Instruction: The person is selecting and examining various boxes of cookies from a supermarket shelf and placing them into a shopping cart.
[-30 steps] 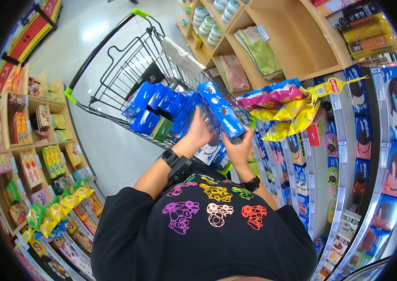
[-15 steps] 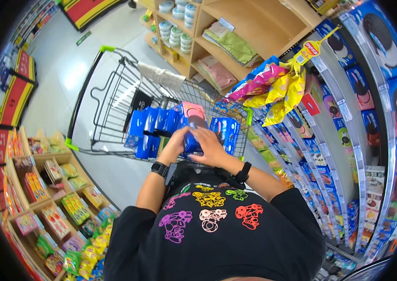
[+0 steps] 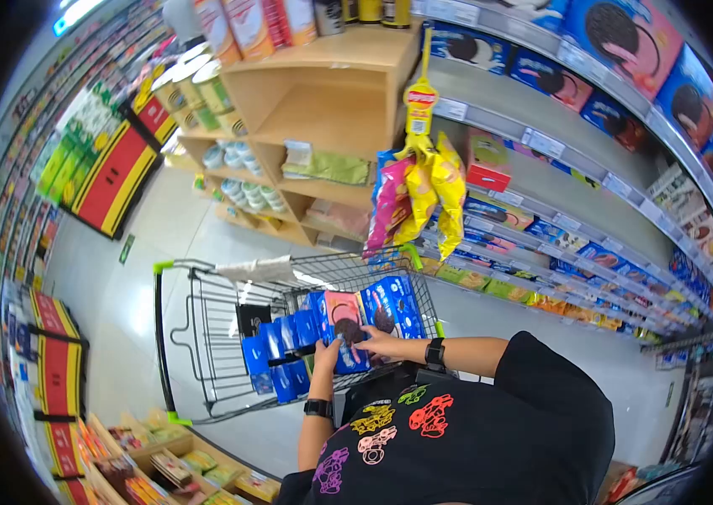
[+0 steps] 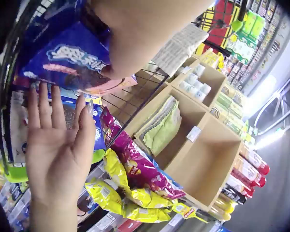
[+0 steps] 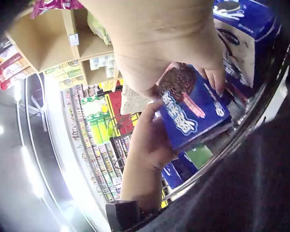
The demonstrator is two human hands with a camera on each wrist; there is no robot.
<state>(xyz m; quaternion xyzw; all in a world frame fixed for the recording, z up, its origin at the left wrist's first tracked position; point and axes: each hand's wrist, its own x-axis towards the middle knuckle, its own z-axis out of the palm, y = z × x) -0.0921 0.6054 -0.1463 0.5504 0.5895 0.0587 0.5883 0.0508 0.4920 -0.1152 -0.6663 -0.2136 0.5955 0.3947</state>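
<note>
A blue and pink box of sandwich cookies (image 3: 343,306), printed with a dark cookie, stands in the shopping cart (image 3: 205,396). My left hand (image 3: 325,360) grips its near left side; in the right wrist view the left hand's thumb (image 5: 158,105) lies over the box edge, its other fingers largely hidden. From the right, my right hand (image 3: 383,343) reaches across the box. In the left wrist view this right hand (image 4: 60,150) shows its palm, fingers straight with tips at the box (image 4: 77,60). Another blue cookie box (image 3: 402,307) stands right of it.
Several small blue packs (image 3: 276,341) fill the cart's left part, and a pale cloth (image 3: 255,271) hangs over its far rim. Snack bags (image 3: 419,189) hang beyond the cart. Cookie shelves (image 3: 533,151) line the right, a wooden shelf unit (image 3: 314,109) the back.
The cookie box I carried above the cart a second ago is no longer in the air. Both hands are now at the pink-faced box in the cart. My view has turned and tilted up.
</note>
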